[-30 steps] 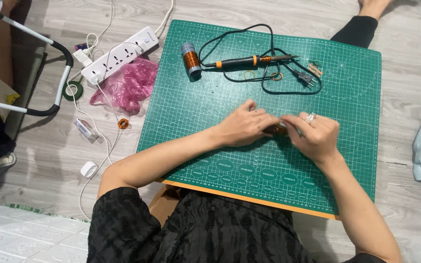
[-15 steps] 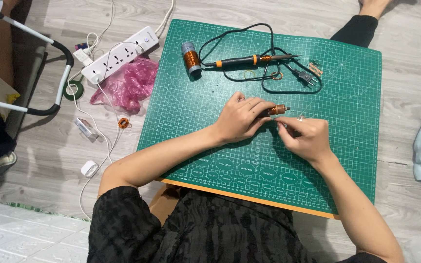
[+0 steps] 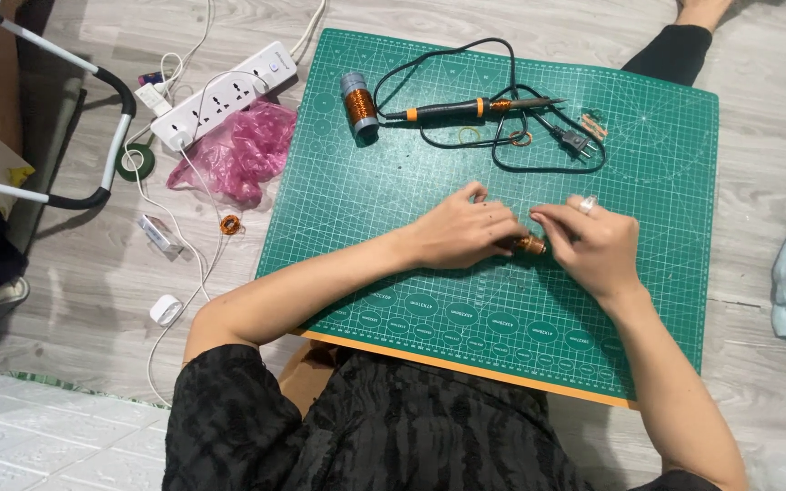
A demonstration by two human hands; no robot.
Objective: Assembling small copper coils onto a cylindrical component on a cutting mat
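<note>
- The left hand (image 3: 461, 235) lies low on the green cutting mat (image 3: 393, 273), fingers curled round one end of a small copper coil (image 3: 530, 245), which it pinches against the mat.
- The right hand (image 3: 593, 244) has come back in since half a second ago, when it sat a little apart from the left; now its fingertips close on the coil's other end, so both hands meet on it. A ring shows on one finger.
- The coil lies between the two hands, touching both, mostly hidden by the fingers; only a short copper-coloured stretch shows.
- That return to a two-handed pinch suggests, as a judgement, that the winding or twisting on the coil is being worked again rather than inspected.
- Beyond the hands, further up the mat, a soldering iron (image 3: 466, 109) with an orange and black handle lies flat, its black cord (image 3: 539, 159) looping towards the right hand's side.
- Just beyond the left hand's side of the iron stands a spool of copper wire (image 3: 358, 105).
- Off the mat, past the left hand, lie a pink plastic bag (image 3: 234, 150) and a white power strip (image 3: 225, 94) on the floor.
</note>
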